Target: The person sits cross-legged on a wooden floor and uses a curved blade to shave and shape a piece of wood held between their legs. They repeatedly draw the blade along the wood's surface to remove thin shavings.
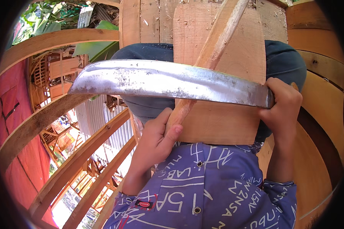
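My left hand (pixel 155 134) is wrapped round the near end of a peeled wooden stick (pixel 221 33), which slants up and away to the right. My right hand (pixel 282 102) is closed on the handle of a machete; only a bit of that handle shows past the fingers. The broad, stained steel blade (pixel 156 79) reaches leftward across the stick and covers part of it. Whether its edge bites into the wood is hidden. Under both lies a flat wooden board (pixel 221 124), resting over my lap between my knees.
Wood chips dot the planks (pixel 151 21) beyond the board. Wooden rails (pixel 80 164) run along the left, with corrugated metal sheet (pixel 99 126), a red surface (pixel 21 152) and green leaves (pixel 99 47) past them. Curved-looking wooden boards (pixel 315 160) stand close on the right.
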A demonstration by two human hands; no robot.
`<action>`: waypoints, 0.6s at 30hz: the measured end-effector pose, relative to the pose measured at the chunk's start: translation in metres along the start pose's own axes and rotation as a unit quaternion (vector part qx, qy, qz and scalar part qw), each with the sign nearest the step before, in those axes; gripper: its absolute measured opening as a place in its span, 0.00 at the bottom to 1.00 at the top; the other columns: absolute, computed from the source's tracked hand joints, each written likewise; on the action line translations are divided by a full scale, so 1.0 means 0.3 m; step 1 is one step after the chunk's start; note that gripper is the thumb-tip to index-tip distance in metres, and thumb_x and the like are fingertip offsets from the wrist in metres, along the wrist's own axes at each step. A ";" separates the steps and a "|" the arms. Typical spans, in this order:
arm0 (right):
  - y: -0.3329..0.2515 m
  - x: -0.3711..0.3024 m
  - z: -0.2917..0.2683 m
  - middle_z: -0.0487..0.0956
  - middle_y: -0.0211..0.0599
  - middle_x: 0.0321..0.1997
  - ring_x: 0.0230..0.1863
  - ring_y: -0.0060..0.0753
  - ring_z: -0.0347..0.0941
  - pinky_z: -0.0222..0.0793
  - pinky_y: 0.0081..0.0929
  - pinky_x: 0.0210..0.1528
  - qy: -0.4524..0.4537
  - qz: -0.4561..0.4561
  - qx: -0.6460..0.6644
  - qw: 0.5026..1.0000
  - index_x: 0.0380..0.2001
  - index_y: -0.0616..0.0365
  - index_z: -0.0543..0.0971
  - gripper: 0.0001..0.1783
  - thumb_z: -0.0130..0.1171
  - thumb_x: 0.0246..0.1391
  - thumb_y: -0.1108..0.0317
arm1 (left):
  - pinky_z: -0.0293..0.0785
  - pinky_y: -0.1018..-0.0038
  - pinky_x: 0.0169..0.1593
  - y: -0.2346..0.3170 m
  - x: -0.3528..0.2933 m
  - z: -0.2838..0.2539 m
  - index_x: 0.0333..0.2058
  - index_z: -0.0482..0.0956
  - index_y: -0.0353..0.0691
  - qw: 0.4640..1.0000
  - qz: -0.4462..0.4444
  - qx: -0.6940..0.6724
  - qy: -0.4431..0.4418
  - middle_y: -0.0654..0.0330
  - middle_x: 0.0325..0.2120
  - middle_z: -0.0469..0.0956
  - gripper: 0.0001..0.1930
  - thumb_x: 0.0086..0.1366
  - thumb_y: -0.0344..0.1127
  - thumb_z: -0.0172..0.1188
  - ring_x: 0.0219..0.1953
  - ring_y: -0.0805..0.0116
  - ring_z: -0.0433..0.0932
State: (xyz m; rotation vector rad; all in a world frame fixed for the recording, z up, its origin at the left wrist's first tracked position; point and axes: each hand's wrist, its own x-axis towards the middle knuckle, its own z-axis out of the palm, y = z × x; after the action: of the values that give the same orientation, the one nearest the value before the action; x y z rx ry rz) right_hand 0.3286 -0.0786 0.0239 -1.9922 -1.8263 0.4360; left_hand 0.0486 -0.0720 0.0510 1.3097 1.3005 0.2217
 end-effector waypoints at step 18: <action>0.038 0.019 -0.032 0.70 0.46 0.19 0.20 0.48 0.66 0.60 0.36 0.23 0.021 0.046 0.010 0.999 0.22 0.61 0.72 0.07 0.57 0.34 0.72 | 0.47 0.86 0.15 0.014 0.046 0.025 0.27 0.65 0.39 0.997 0.004 -0.071 0.015 0.72 0.12 0.59 0.25 0.66 0.59 0.45 0.12 0.87 0.55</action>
State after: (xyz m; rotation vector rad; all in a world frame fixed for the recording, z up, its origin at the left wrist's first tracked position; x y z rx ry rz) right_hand 0.3436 -0.0744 0.0268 -2.0614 -1.7048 0.4349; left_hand 0.0615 -0.0644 0.0445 1.1944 1.2810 0.3347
